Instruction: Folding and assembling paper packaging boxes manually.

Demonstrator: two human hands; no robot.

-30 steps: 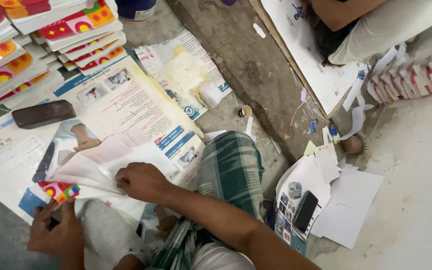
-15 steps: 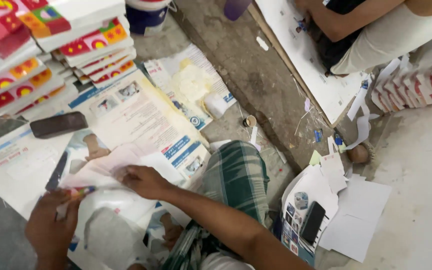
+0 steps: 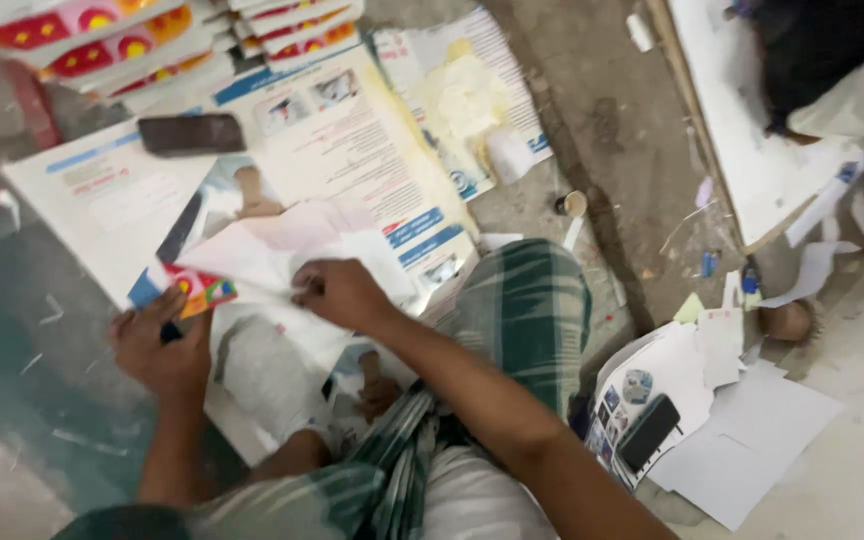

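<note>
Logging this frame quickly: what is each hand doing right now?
Left hand: closed on the edge of a colourful printed sheet.
Right hand: fingers curled, pressing on the white sheet; grip unclear.

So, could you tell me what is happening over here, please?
A person sits on the floor over large printed sheets. The right hand presses on a pale sheet lying on top, while the left hand holds the edge of a small colourful booklet. A dark phone lies on the sheets, with stacks of bright booklets beyond. Loose paper and another phone lie to the right.
</note>
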